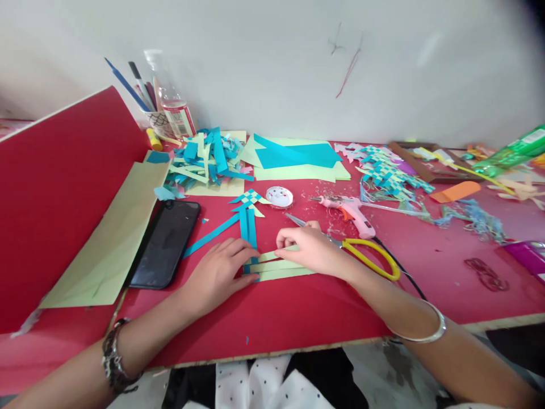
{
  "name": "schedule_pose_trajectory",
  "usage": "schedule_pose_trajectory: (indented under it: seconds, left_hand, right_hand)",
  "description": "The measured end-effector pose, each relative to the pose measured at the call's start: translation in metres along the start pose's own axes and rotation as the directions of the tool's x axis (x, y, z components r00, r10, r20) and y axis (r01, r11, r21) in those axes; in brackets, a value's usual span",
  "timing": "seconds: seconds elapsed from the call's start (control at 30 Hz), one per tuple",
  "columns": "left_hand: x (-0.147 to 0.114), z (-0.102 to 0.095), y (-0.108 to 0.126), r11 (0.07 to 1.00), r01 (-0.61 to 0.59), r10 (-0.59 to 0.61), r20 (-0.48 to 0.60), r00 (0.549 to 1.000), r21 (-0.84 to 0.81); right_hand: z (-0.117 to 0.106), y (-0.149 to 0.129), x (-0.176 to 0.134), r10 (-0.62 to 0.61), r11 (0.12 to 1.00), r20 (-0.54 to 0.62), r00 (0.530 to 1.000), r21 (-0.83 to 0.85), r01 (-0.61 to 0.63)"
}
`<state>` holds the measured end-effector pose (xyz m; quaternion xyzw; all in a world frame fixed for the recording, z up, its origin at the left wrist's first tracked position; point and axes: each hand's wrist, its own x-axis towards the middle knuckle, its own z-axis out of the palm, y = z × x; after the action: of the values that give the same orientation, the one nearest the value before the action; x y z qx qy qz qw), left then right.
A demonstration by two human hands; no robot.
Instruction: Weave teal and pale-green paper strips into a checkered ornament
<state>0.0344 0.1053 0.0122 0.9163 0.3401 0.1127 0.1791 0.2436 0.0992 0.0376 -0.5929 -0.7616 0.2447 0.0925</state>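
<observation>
On the red table, pale green paper strips point(284, 265) cross two upright blue paper strips point(248, 227) in a loose weave. My left hand point(225, 267) holds the left end of this weave down, its thumb and fingers closed at the crossing and hiding part of it. From the right, my right hand point(313, 245) pinches the uppermost pale green strip between thumb and fingers. A small woven blue-and-green paper fish shape point(250, 199) lies just above the blue strips. Scissors with yellow handles point(371, 258) rest partly under my right hand and forearm.
A pink glue gun point(349, 213) with a black cord lies beyond the scissors, near a white lid point(279, 196). A black phone point(166, 244) is left of my left hand. Paper scraps point(208, 156), blue sheets point(298, 154) and woven pieces point(385, 170) line the back; a red board point(68, 199) stands left.
</observation>
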Motion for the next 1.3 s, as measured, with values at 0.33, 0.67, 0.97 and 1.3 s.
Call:
schedule_pose_trajectory:
  seconds: [0.33,0.67,0.97,1.3]
  left_hand:
    - [-0.001,0.002,-0.001,1.000,0.000,0.000,-0.014,1.000,-0.002]
    - [0.000,0.002,0.000,0.997,0.054,-0.056,-0.038,0.998,-0.059]
    - [0.000,0.001,0.000,0.997,0.060,-0.063,-0.043,0.997,-0.056]
    - [-0.001,0.002,-0.001,0.996,0.048,-0.051,-0.039,0.998,-0.071]
  right_hand:
    - [-0.003,0.006,-0.006,0.049,0.997,0.034,0.998,0.052,-0.051]
    - [-0.002,0.009,-0.009,0.002,0.995,0.030,1.000,0.102,-0.005]
    - [-0.004,0.003,-0.015,-0.091,0.995,-0.133,0.987,0.033,0.096]
    - [-0.011,0.008,-0.017,-0.010,0.989,0.066,0.998,0.146,0.000]
